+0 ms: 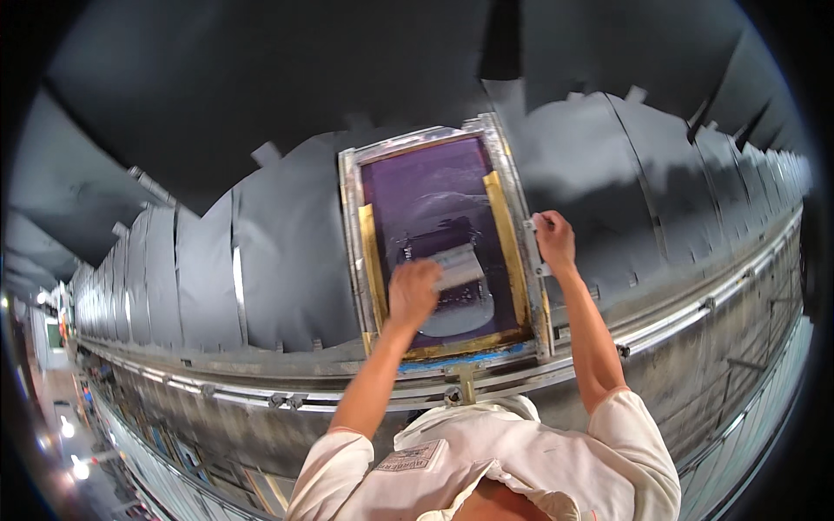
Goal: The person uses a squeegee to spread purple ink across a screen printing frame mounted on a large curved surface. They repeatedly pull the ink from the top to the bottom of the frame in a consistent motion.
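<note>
A screen-printing frame (351,204) with a metal rim and purple mesh (417,182) lies in front of me. My left hand (413,293), a little blurred, is closed round the left end of a wide, pale squeegee (460,267), which lies tilted across the mesh. Below the blade a greyish, wet pool of ink (460,321) spreads over the lower mesh. My right hand (554,238) is closed on the frame's right edge, beside a small metal bracket (542,270). Its fingertips are partly hidden.
Yellow tape strips (506,252) run along the mesh's inner sides, with blue tape (469,359) at the near edge. Dark sheets (287,252) line the long table on both sides. A metal rail (347,395) passes between the table and my body.
</note>
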A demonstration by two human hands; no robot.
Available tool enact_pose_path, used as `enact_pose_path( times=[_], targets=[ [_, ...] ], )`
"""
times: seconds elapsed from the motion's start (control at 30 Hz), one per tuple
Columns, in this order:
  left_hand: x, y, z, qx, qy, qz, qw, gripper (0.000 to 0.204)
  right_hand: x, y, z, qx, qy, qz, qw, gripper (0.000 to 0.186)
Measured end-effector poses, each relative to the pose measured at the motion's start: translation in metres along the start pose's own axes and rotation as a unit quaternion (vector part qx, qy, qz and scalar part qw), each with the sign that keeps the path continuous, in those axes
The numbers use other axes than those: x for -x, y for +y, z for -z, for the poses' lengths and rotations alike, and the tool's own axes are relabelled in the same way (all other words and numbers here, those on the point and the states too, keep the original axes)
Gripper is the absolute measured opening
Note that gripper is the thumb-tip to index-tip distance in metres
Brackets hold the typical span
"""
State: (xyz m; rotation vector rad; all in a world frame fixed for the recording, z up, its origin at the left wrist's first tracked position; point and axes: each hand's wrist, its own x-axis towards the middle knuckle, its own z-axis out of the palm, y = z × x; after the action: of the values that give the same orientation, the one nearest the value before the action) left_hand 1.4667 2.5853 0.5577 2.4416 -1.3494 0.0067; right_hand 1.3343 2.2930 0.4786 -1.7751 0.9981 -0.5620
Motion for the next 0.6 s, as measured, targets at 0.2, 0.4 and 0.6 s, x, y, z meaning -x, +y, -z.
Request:
enact_pose_path(
  times=[0.2,0.4,0.6],
  targets=[
    [0.104,0.044,0.033,0.051,0.01,-0.008,0.999,0.051,0.006,-0.067,0.021,-0.016,-0.048,-0.048,0.998,0.023],
    [0.079,0.053,0.058,-0.014,-0.026,0.055,0.998,0.038,0.013,-0.034,-0.016,-0.134,-0.02,0.014,0.991,0.023],
    [0.074,0.021,0.1,-0.097,-0.113,0.078,0.986,0.03,0.039,-0.046,-0.066,-0.096,-0.024,0.053,0.994,0.027]
  ],
)
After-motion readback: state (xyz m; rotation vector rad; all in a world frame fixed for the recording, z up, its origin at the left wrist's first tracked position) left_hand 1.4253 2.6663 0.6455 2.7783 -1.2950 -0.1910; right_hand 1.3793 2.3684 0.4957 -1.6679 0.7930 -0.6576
